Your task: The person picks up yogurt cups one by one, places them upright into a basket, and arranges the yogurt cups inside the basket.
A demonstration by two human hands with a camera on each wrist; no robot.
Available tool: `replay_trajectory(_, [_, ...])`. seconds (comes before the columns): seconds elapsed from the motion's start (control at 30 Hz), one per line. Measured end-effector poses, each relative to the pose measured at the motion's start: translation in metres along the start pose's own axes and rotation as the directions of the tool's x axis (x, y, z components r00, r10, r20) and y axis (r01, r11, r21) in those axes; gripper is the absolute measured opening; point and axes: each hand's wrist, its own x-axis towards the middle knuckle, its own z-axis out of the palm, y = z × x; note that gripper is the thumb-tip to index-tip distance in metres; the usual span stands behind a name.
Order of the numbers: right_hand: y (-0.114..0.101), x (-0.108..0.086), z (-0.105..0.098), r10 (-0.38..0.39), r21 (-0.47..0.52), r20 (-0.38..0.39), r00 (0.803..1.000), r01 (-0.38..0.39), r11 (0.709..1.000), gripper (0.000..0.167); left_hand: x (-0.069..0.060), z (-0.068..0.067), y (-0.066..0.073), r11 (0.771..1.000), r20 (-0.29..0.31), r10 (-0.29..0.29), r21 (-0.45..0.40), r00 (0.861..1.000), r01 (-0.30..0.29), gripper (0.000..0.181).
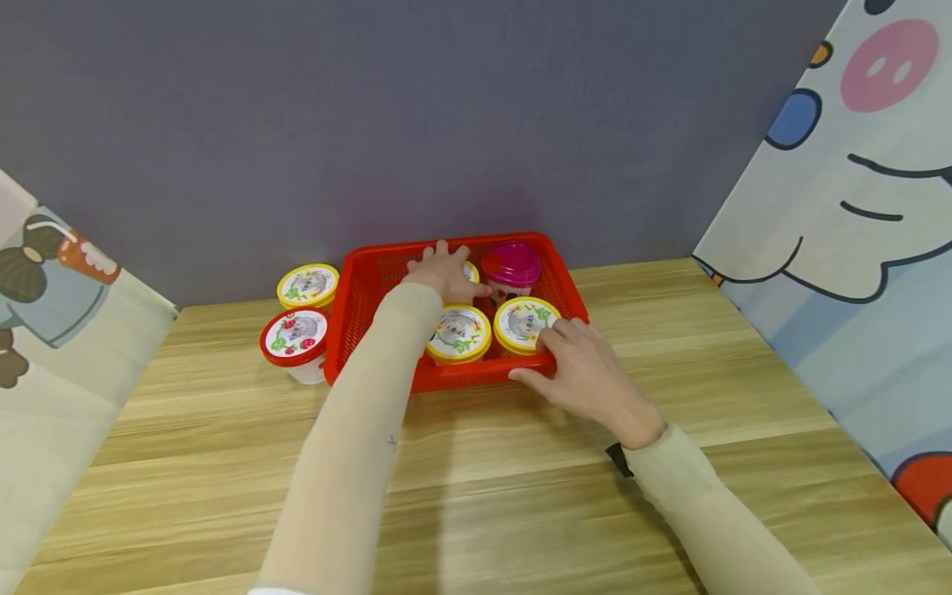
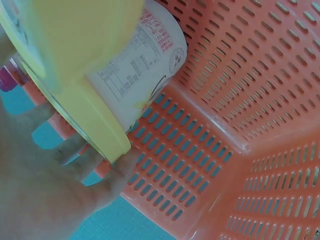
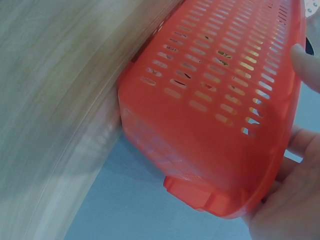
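My left hand [image 1: 444,274] reaches into the red plastic basket [image 1: 476,377] and grips a yellow-lidded cup [image 1: 470,271], which it mostly hides. In the left wrist view, the fingers lie along the edge of the yellow lid [image 2: 95,117], above a white printed cup body [image 2: 145,62]. At the basket's front right corner, my right hand [image 1: 587,372] grips the rim, thumb outside and fingers over the edge. Two more yellow-lidded cups, one at front middle [image 1: 459,332] and one at front right [image 1: 525,324], sit in the basket. Behind them stands a cup with a magenta lid [image 1: 511,264].
Left of the basket, on the wooden table [image 1: 513,504], stand a red-lidded cup [image 1: 296,335] and a yellow-lidded cup [image 1: 308,285] behind it. A grey panel [image 1: 372,124] rises at the back. Cartoon-printed sheets flank both sides.
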Motion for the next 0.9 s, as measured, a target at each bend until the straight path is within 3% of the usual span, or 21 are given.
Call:
replay_trajectory(0.3, [0.001, 0.000, 0.000, -0.006, 0.003, -0.012, 1.000, 0.006, 1.000, 0.050, -0.004, -0.008, -0.001, 0.998, -0.019, 0.048, 0.037, 0.999, -0.047, 0.089])
replay_trajectory(0.6, [0.000, 0.001, -0.002, 0.010, -0.007, 0.018, 1.000, -0.009, 1.000, 0.050, -0.026, -0.018, -0.002, 0.996, -0.025, 0.054, 0.069, 0.998, -0.052, 0.092])
replay_trajectory(0.9, [0.000, 0.001, -0.002, 0.006, -0.005, 0.016, 1.000, -0.006, 1.000, 0.050, -0.041, -0.022, -0.015, 0.996, 0.007, 0.025, 0.082, 1.000, -0.025, 0.093])
